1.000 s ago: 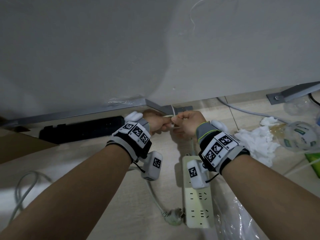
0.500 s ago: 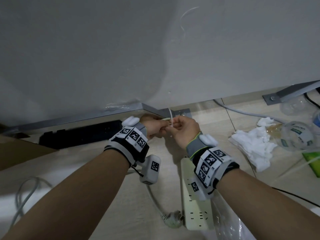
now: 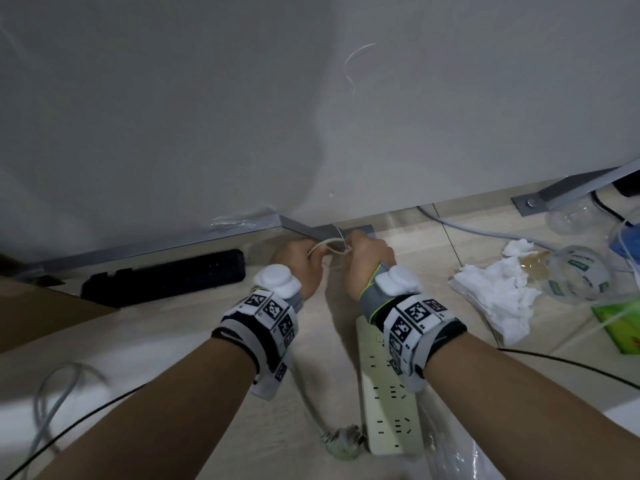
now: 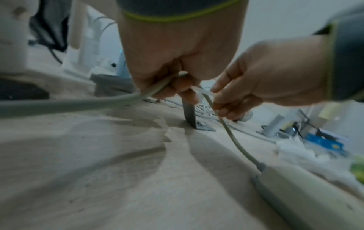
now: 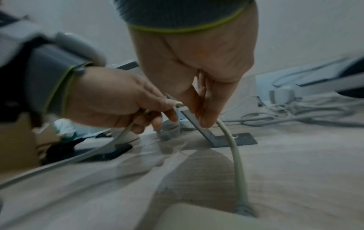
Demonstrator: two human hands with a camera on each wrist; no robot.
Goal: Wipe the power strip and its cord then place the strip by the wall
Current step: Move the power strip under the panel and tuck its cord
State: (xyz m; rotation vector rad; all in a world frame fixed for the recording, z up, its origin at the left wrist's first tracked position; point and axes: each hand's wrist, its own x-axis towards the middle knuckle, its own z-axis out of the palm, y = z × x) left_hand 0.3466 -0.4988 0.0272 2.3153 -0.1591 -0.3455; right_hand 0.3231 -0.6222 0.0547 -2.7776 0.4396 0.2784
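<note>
Both hands are up at twelve o'clock by the wall [image 3: 173, 116]. The left hand [image 3: 299, 263] curls tight round the cord [image 4: 74, 103]; the right hand [image 3: 367, 261] pinches it close beside, raising a small loop between them. No wipe shows in either hand. The strip [image 3: 384, 410], a long pale plastic bar, lies flat on the wood-grain floor [image 3: 166, 341] at five o'clock. The risk: a hard tug on that smooth, rubbery cord could drag the strip or kink the loop. Crumpled tissue [image 3: 491, 303] waits at three o'clock.
</note>
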